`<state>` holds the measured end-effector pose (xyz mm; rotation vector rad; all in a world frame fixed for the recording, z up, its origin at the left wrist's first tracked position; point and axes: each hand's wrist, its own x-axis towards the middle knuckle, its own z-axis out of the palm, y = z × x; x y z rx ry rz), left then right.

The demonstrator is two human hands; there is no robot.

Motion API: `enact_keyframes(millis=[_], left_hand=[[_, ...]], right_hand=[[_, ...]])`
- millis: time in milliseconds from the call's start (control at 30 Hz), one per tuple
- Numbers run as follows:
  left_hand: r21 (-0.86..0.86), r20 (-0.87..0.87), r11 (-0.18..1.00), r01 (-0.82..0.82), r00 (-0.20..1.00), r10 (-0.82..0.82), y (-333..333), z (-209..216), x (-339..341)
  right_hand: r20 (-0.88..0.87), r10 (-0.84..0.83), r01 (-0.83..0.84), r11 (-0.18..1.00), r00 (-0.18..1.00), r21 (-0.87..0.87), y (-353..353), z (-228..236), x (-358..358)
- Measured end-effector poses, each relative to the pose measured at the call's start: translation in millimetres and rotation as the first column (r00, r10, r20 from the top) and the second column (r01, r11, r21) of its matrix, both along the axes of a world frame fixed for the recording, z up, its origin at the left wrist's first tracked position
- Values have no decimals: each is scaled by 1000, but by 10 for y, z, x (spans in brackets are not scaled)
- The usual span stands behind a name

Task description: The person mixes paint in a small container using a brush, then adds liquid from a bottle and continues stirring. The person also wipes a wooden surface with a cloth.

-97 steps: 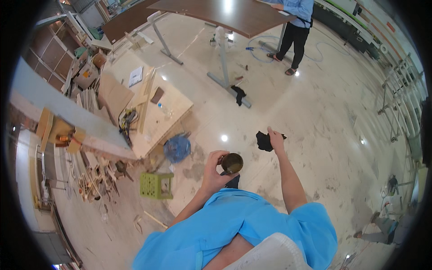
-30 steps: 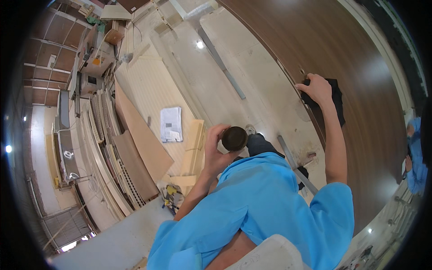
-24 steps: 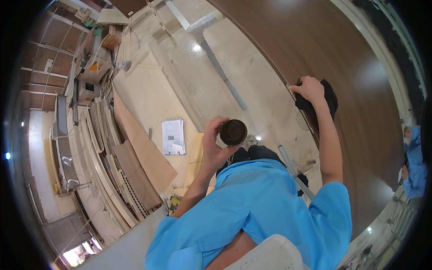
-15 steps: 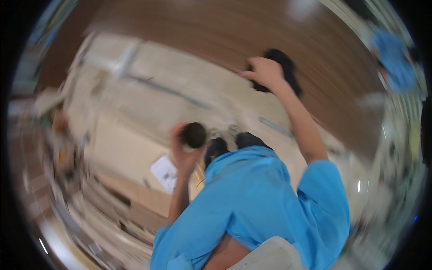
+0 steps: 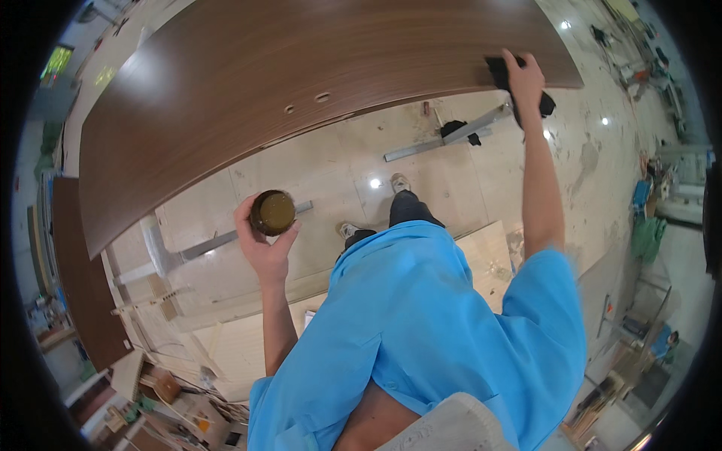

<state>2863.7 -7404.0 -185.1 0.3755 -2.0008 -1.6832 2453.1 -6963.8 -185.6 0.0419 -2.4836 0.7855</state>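
Observation:
A round, open-topped jar (image 5: 277, 213) with yellowish-brown contents is in my left hand (image 5: 265, 259), its fingers wrapped round the side. The jar is apart from the large brown wood-grain panel (image 5: 226, 83) ahead. Out to the right, my right hand (image 5: 528, 86) grips a bunched black cloth (image 5: 498, 73) at the panel's near edge, close to its right end. Part of the cloth hangs past the edge beside my wrist. Two small oval holes (image 5: 323, 98) show in the panel's face.
Under the panel's near edge lie grey metal bars (image 5: 414, 150) and another black cloth (image 5: 451, 131) on the tiled floor (image 5: 353, 161). A second brown panel (image 5: 86, 278) stands at the left. Wood scraps (image 5: 162, 383) crowd the lower left. Pale boards (image 5: 241, 346) lie behind my feet.
My view has turned, and the panel now slants the other way. My right hand with the cloth has moved out to the panel's right end. The jar has shifted left, its contents now showing.

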Motion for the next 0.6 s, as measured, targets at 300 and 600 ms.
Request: enact_keyframes(millis=[300,600], left_hand=[[-21,8,967,252,968,-252,1255,40,-1192],[33,8,962,270,963,-270,2987,25,-2315]], right_hand=[[218,369,-425,843,903,330,-1217,-576,375],[217,-375,260,868,901,423,3144,-867,-1639]])
